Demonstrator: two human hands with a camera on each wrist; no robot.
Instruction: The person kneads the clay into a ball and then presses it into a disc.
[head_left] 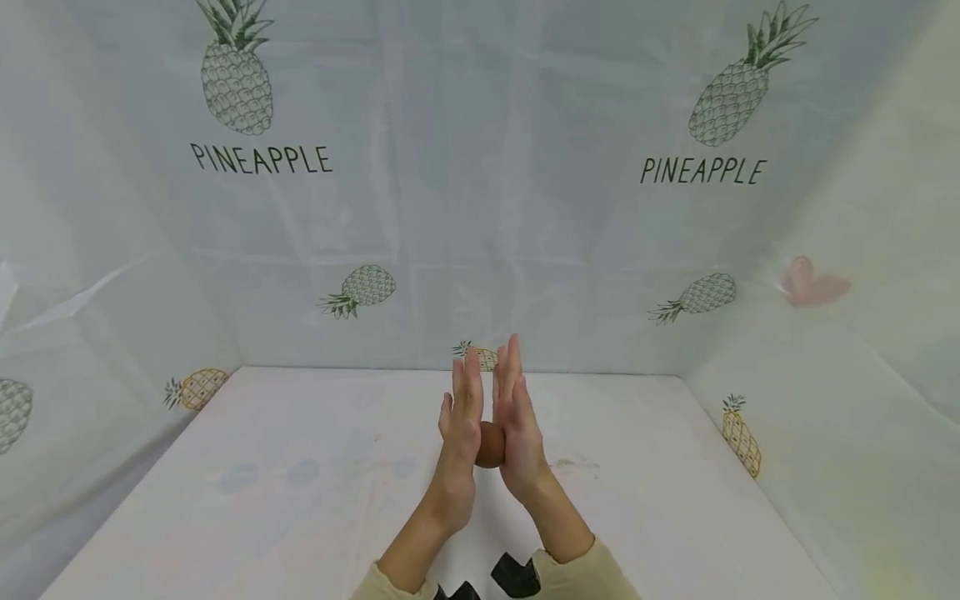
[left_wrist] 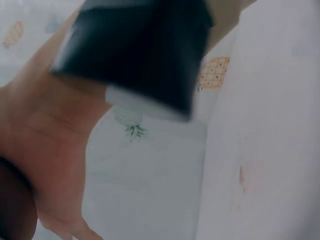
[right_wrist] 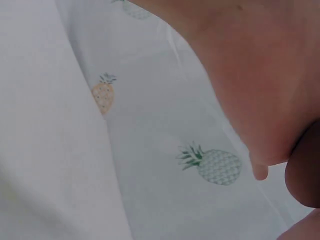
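Observation:
A smooth brown ball [head_left: 491, 445] sits between two upright palms in the head view. My left hand [head_left: 461, 429] presses it from the left side, fingers straight and pointing up and away. From the other side, my right hand [head_left: 521, 433] presses it with its palm, fingers likewise extended. The fingertips of the two hands stand a little apart. Part of the ball [left_wrist: 15, 205] shows at the lower left edge of the left wrist view. In the right wrist view the ball [right_wrist: 304, 172] is cut off by the right edge, against a palm.
Beneath the hands lies a white tabletop [head_left: 300, 517] with faint stains [head_left: 573, 463]. A pale curtain [head_left: 480, 167] printed with pineapples surrounds it at the back and sides. Black wrist devices [head_left: 516, 575] sit at the sleeve cuffs.

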